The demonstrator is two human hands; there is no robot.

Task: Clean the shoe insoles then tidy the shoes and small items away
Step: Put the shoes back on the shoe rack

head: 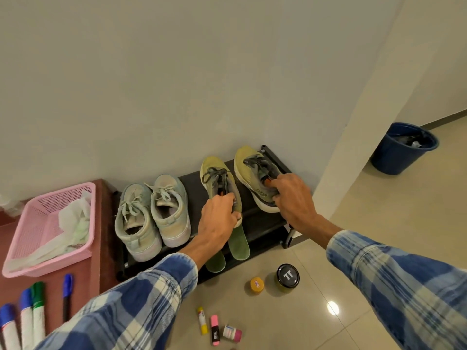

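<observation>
Olive shoes on black rack (257, 218), left hand (217, 221) grip clasping left shoe (220, 185), right hand (294, 198) grip clasping right shoe (255, 173)

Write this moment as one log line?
left hand: grips left green shoe | right hand: grips right green shoe | place: rack

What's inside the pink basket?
The pink basket holds crumpled white wipes or plastic, faintly green in places. Anything beneath them is covered, so I cannot tell.
</observation>
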